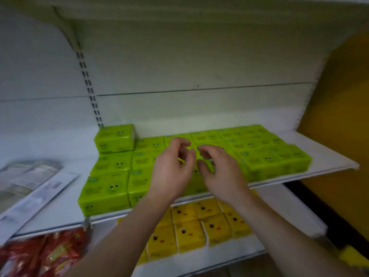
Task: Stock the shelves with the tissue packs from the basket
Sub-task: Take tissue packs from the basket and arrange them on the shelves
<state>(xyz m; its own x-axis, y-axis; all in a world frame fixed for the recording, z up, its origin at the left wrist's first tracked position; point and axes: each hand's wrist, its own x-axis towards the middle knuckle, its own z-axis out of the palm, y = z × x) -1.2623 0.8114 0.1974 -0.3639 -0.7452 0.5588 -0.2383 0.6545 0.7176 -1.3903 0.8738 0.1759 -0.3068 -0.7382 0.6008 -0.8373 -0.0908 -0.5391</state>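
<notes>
A: Where do the tissue packs sit?

B: The green tissue packs [111,176] cover the upper shelf [327,154] in rows, from about 9 o'clock of the picture's centre across to 3 o'clock, packed side against side. One extra green pack [114,138] rides on top of the back-left corner, at roughly 10 o'clock.

A: And the hands?

B: Both reach in from 6 o'clock, over the middle of the green rows. The left hand [171,166] has its fingers loosely curled and spread, thumb apart from them, with nothing between them. The right hand [217,168] is just beside it, at its 3 o'clock, fingers likewise loosely bent and gripping nothing. The fingertips of the two nearly meet. Whether either palm touches the packs beneath, I cannot tell; the picture is blurred.

A: Anything below?

B: Yellow tissue packs [191,228] fill the lower shelf [235,254], at 6 o'clock under the forearms, also in tight rows.

A: And off to the side?

B: At 8 o'clock, on the neighbouring shelf board, lie flat pale packages [30,184] with print too blurred to read. Below them, at 7 o'clock, are red shiny bags [40,254]. A yellow wall panel [339,116] stands at 3 o'clock, past the white back panel [189,62].
</notes>
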